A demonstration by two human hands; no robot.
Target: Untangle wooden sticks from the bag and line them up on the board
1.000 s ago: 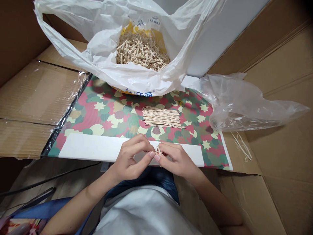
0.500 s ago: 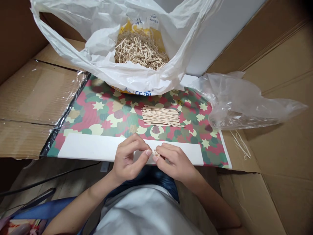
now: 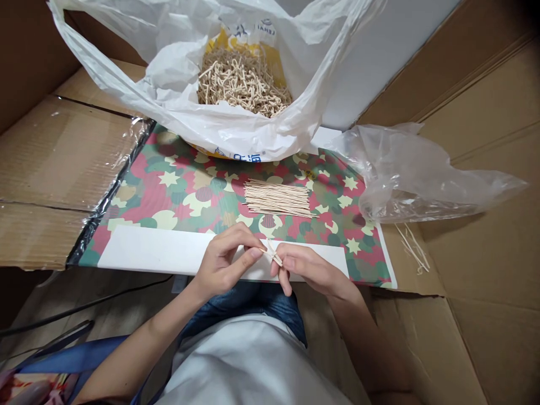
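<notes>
Between my two hands, over the near edge of the table, is a thin cream cord that crosses itself in a small loop or knot. My left hand pinches one end of it between thumb and forefinger. With the thumb against its fingers, my right hand grips the other side, one lower finger pointing down. Beyond the hands lies a flat bundle of straight cream strands, side by side. Farther back, a white plastic bag stands wide open, holding a heap of short, bent or knotted cream pieces.
A camouflage-patterned sheet covers the table, with a white strip along its near edge. At the right lies a clear plastic bag, near a few loose strands. Cardboard flanks both sides.
My right hand has turned and its fingers have opened out a little. The crossed cord now shows more between the hands. The left hand keeps its pinch.
</notes>
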